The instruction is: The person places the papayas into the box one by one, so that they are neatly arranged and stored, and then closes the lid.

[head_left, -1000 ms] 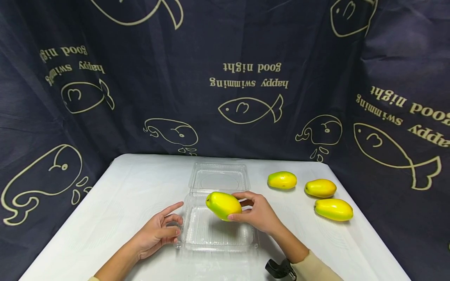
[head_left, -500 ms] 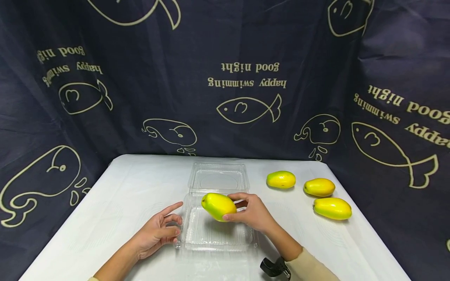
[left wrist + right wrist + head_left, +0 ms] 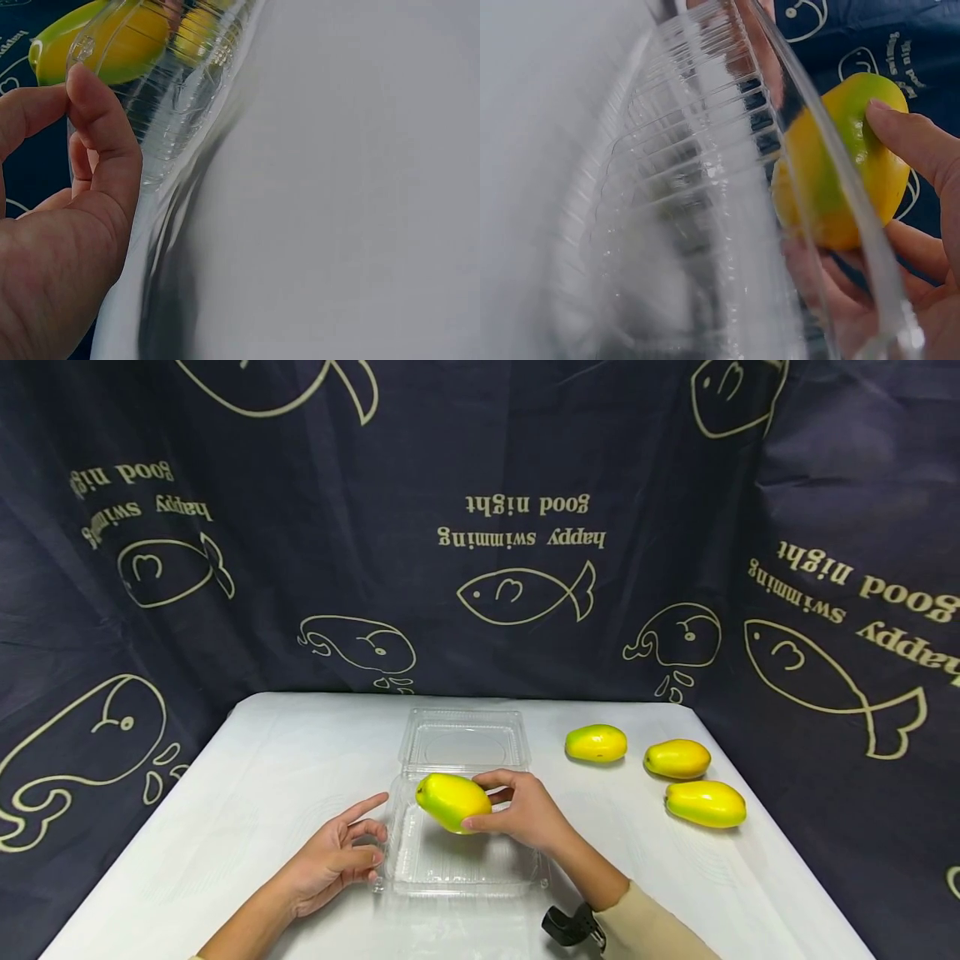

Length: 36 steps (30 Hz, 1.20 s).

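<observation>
In the head view, a yellow-green papaya point(image 3: 452, 802) hangs over the base of a clear hinged plastic container point(image 3: 465, 888). My right hand point(image 3: 522, 814) grips its right end between thumb and fingers; the right wrist view shows the thumb on the papaya point(image 3: 855, 161) behind the container's clear wall point(image 3: 697, 165). My left hand point(image 3: 335, 862) is at the container's left rim, its forefinger extended. In the left wrist view, the thumb and a finger of that hand point(image 3: 82, 187) pinch the clear rim. The container's lid point(image 3: 465, 746) lies folded back, away from me.
Three more papayas lie to the right: one point(image 3: 596, 743) near the lid, two others point(image 3: 677, 759) farther right. A white cloth covers the table point(image 3: 300, 760). A dark printed curtain point(image 3: 337, 527) rises behind it. A black device point(image 3: 572, 927) sits at my right wrist.
My right hand has shifted left with the papaya over the container base. The left hand stays at the rim. The head view has turned slightly right.
</observation>
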Tool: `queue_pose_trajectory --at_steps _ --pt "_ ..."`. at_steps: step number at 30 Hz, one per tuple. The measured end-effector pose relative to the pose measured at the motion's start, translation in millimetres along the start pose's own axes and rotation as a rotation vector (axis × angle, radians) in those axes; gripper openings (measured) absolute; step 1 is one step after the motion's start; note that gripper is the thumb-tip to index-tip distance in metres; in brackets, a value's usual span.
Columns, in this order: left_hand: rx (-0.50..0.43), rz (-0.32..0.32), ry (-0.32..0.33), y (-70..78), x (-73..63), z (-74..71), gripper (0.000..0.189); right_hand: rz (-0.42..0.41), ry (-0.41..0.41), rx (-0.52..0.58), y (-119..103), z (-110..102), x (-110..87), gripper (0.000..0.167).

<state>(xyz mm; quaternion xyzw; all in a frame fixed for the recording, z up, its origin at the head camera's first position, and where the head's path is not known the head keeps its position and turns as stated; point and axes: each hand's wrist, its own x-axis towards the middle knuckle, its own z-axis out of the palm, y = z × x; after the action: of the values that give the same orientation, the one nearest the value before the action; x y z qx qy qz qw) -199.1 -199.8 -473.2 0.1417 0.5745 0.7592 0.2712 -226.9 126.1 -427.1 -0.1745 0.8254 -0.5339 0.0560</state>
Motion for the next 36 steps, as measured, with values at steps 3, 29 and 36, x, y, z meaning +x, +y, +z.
queue_pose_trajectory --at_steps 3,29,36 --pt "-0.002 0.001 -0.002 -0.3 0.1 -0.2 0.092 -0.008 -0.011 -0.007 0 2 2.4 0.059" --pt "-0.012 0.004 -0.003 -1.5 0.4 -1.1 0.093 -0.005 -0.038 -0.029 1 17 16.8 0.059" --pt "-0.009 0.001 0.004 -1.3 0.5 -0.7 0.093 -0.011 -0.041 -0.053 4 21 19.1 0.058"
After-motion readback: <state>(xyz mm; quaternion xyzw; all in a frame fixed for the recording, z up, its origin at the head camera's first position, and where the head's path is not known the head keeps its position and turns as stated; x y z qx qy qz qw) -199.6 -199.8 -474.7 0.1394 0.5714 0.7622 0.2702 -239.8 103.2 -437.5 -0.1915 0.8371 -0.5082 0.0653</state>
